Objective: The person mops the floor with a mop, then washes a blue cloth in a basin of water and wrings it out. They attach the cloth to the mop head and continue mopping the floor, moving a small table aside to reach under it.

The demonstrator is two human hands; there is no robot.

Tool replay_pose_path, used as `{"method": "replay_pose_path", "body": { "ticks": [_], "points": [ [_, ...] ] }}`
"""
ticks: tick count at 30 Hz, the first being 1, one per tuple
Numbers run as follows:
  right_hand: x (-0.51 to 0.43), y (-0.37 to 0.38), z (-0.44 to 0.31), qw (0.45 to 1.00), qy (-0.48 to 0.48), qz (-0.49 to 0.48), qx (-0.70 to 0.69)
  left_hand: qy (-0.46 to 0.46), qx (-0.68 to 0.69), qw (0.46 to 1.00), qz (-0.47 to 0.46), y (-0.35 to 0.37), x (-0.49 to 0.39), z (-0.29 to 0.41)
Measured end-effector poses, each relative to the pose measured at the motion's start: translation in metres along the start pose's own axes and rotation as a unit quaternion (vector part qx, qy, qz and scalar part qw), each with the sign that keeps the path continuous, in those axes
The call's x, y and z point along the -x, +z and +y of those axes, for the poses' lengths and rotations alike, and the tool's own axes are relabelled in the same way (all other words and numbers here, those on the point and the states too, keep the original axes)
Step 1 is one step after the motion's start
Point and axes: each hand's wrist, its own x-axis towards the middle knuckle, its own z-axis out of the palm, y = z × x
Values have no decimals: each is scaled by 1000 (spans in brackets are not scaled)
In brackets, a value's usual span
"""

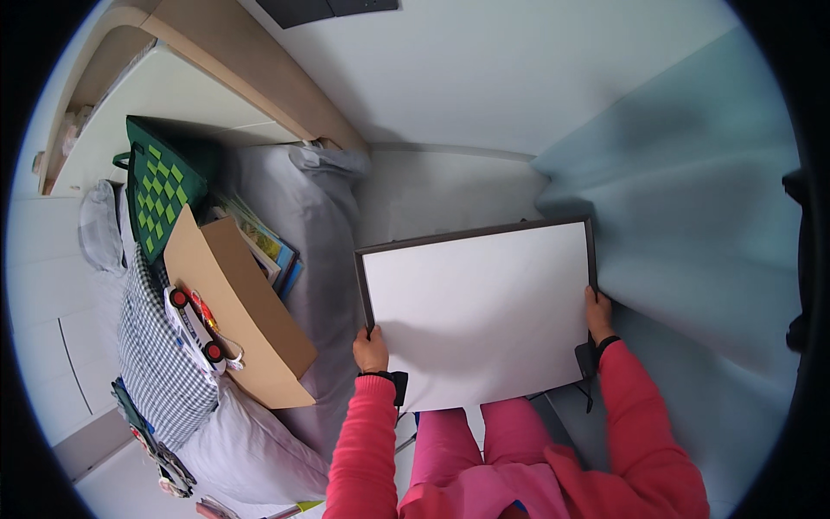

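Note:
A white rectangular panel (483, 311) with a dark frame spans the space before me, above my lap. My left hand (371, 351) grips its left edge low down, thumb lying along the dark frame. On the opposite side, my right hand (598, 314) clasps the right edge somewhat higher up. The fingers of both hands are partly hidden behind the panel. Its lower edge lies over my thighs in the view, and I cannot tell whether it rests on them. A dark band with a small black box circles each wrist.
Left of me is a bed with grey bedding (324, 214). On it lie a cardboard box (259, 305), a white toy car (194, 331), several books (269, 250), a green felt bag (155, 194) and a checked pillow (155, 344). A pale blue curtain (681, 194) hangs at right.

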Motion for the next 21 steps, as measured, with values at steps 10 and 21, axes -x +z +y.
{"method": "replay_pose_path", "body": {
  "ticks": [10, 21],
  "points": [
    [-19, -16, -9, 995, -19, -98, 19, 64, 190, 977, -69, -3, -59, 45],
    [-42, -9, -36, 995, -89, -21, -30, 23, 215, 974, -73, -11, -32, 21]
  ]
}}
